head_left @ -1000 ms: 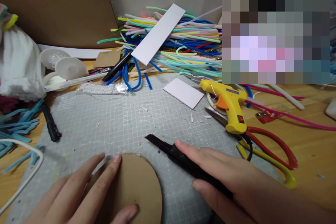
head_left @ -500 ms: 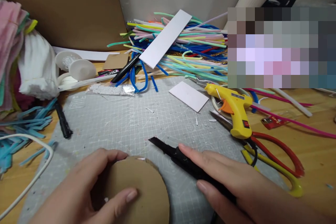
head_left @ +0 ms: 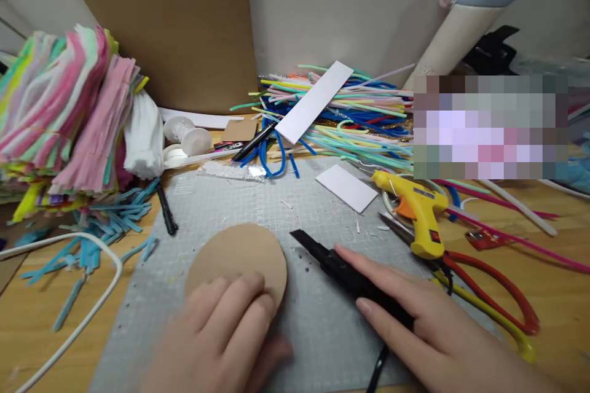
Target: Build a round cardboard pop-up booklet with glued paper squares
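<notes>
A round cardboard disc [head_left: 235, 249] lies over the cutting mat, low in the middle of the view. My left hand [head_left: 221, 331] has its fingers curled over the disc's near part, the thumb by its near edge and slightly blurred; the hand hides that side of the disc. To the right, my right hand [head_left: 405, 319] is closed around a black utility knife [head_left: 341, 270], forefinger along the top of its body. The dark blade is out and points up and left, a short gap from the disc's right edge.
A gridded grey cutting mat [head_left: 152, 313] covers the wooden table. At right are a yellow glue gun [head_left: 426, 215] and red-and-yellow-handled scissors [head_left: 502, 282]. Bundled pipe cleaners [head_left: 101, 123] stand left; loose ones lie behind. A white cable [head_left: 108, 313] loops at left.
My left hand has shifted from holding the disc's left side to lying over its near part. The view has tilted, with more of the table's left in sight. My right hand keeps the knife.
</notes>
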`<state>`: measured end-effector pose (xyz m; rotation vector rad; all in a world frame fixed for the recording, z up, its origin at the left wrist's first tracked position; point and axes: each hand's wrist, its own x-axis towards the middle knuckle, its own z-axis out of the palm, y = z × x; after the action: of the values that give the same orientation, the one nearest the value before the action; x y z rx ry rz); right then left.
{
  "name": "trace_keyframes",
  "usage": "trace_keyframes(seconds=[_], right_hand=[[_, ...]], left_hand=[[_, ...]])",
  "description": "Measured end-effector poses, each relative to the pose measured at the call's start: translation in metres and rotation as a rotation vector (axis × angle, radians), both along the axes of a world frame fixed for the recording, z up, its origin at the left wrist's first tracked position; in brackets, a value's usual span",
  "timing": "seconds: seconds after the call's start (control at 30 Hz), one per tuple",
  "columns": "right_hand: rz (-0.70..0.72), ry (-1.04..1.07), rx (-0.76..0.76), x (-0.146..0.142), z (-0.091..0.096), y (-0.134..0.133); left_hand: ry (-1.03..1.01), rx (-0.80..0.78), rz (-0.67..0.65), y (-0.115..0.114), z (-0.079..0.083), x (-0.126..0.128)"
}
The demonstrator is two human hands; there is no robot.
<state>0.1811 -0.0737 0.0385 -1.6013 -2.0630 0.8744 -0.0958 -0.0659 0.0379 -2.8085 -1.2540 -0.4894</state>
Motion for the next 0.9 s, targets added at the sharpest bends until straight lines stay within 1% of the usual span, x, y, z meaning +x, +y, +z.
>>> trace_keyframes(seconds=[0.03,0.07,0.1,0.17,0.2,0.23,0.27,0.37,0.4,0.43,0.47,0.6,0.63,0.67,0.7,0.73,0.83,0.87,0.9], right_hand=[[-0.004,0.004,-0.018,0.0,0.0,0.0],[-0.008,0.007,-0.036,0.001,0.0,0.0],[-0.013,0.011,-0.051,0.001,0.0,0.0],[-0.018,0.019,-0.077,0.001,0.001,0.001],[-0.015,0.025,-0.088,0.001,0.001,0.001],[-0.012,0.031,-0.096,0.001,0.001,0.002],[-0.006,0.038,-0.101,0.001,0.001,0.002],[0.008,0.057,-0.1,0.002,-0.001,0.001],[0.01,0.06,-0.1,0.002,-0.001,0.001],[0.012,0.062,-0.1,0.003,-0.002,0.001],[0.014,0.063,-0.1,0.003,-0.002,0.001],[0.027,0.074,-0.076,0.004,-0.005,0.001],[0.034,0.078,-0.066,0.004,-0.005,0.001],[0.041,0.078,-0.052,0.004,-0.006,0.001],[0.048,0.076,-0.035,0.005,-0.007,0.001],[0.056,0.072,-0.018,0.004,-0.007,0.0],[0.077,0.062,0.038,0.004,-0.009,-0.001],[0.08,0.062,0.051,0.003,-0.01,-0.001],[0.081,0.063,0.066,0.003,-0.011,-0.002]], left_hand=[[0.024,-0.039,-0.046,0.001,0.001,0.007],[0.014,-0.056,-0.046,0.003,0.002,0.012],[0.001,-0.074,-0.012,0.005,0.003,0.014],[-0.011,-0.103,0.103,0.012,0.007,0.011],[0.004,-0.114,0.141,0.016,0.009,0.009],[0.037,-0.132,0.142,0.02,0.011,0.006],[0.081,-0.152,0.113,0.025,0.012,0.003],[0.239,-0.204,-0.039,0.036,0.01,0.001],[0.281,-0.208,-0.062,0.037,0.008,0.003],[0.307,-0.202,-0.055,0.036,0.005,0.004],[0.321,-0.183,-0.019,0.034,0.003,0.006],[0.318,-0.04,0.218,0.017,-0.004,0.011],[0.315,-0.003,0.247,0.014,-0.004,0.011],[0.31,0.026,0.247,0.013,-0.005,0.01],[0.3,0.05,0.216,0.013,-0.004,0.009],[0.288,0.066,0.158,0.014,-0.004,0.008],[0.258,0.044,-0.078,0.021,-0.006,0.006],[0.243,0.031,-0.129,0.023,-0.008,0.006],[0.228,0.022,-0.151,0.025,-0.01,0.007]])
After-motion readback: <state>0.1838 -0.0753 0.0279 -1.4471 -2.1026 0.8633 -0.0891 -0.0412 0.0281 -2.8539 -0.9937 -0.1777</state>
